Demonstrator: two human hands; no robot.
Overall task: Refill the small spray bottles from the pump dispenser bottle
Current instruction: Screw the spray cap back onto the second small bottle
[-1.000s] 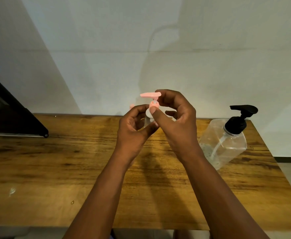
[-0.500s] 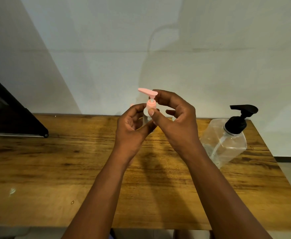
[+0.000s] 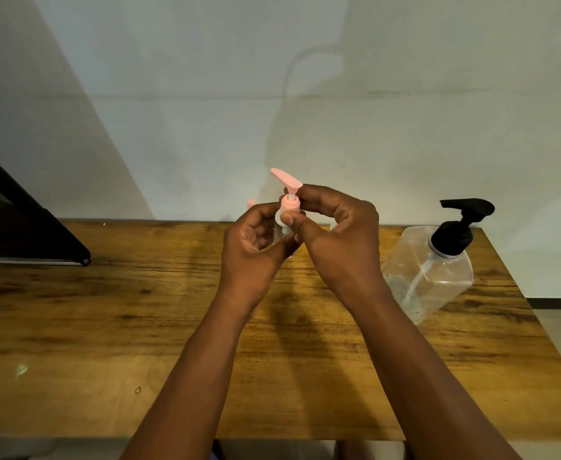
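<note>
I hold a small clear bottle with a pink pump top (image 3: 288,193) above the middle of the wooden table (image 3: 106,327). My left hand (image 3: 252,257) is curled round the bottle's body, which is mostly hidden by the fingers. My right hand (image 3: 335,237) pinches the pink collar of the top between thumb and forefinger. The large clear pump dispenser bottle (image 3: 435,270) with a black pump head stands on the table to the right, apart from both hands.
A second small pink-topped item (image 3: 251,203) peeks out behind my left hand by the wall. A dark slanted panel (image 3: 23,224) sits at the table's back left. The table's right edge lies just beyond the dispenser.
The pink pump spout has turned from pointing left to pointing back-left and away, as my right fingers twist the top. The hands stay in the same place.
</note>
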